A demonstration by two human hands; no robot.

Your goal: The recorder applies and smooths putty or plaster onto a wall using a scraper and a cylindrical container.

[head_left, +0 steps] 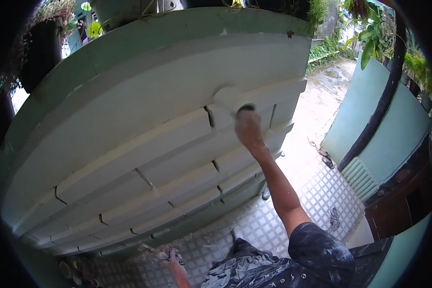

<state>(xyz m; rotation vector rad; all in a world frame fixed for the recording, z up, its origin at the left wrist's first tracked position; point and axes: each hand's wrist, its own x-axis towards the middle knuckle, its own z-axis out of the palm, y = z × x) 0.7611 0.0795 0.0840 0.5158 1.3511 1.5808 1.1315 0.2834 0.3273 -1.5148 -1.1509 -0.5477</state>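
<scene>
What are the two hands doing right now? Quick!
Right hand: closed on a paint roller, pressed to the wall.
Left hand: low down, gripping a small tool; its kind cannot be told.

The person wears a dark navy short-sleeved shirt [317,249] spattered with pale paint flecks, and both forearms are bare below the sleeve.

soft overcast daylight, even, no hard shadows or glare. strong fisheye bending with black vignette at the rim. right hand [248,128] slightly motion-blurred; wet path [327,91] behind looked washed out.
</scene>
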